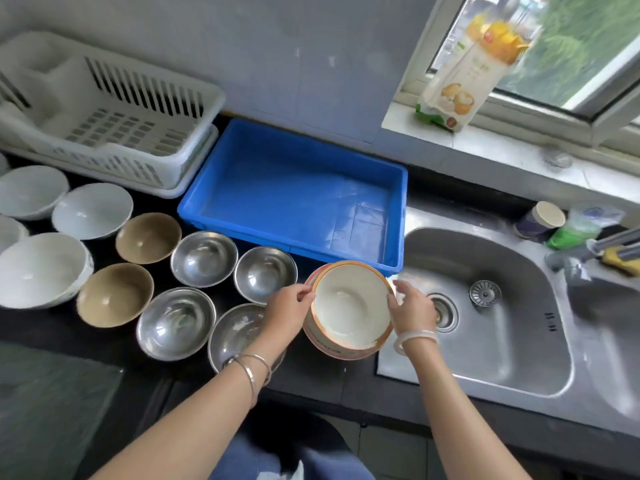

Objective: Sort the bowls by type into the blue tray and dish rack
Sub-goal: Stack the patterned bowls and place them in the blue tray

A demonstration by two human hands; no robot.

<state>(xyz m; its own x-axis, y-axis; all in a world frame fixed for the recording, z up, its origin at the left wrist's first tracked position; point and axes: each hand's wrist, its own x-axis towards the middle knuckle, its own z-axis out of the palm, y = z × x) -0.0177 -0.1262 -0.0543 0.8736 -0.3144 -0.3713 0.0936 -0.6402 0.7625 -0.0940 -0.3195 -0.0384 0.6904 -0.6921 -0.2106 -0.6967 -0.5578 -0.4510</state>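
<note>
Bowls, left to right on bench: white bowls, brown bowls, steel bowls. Orange-rimmed bowl stack at bench's right edge beside sink; left hand and right hand grip clasps it. Dish rack, blue tray hold nothing.

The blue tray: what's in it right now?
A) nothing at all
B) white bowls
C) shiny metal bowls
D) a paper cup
A: the blue tray shows only its bare floor, while the metal bowls and white bowls sit on the counter and the paper cup stands by the sink.
</note>
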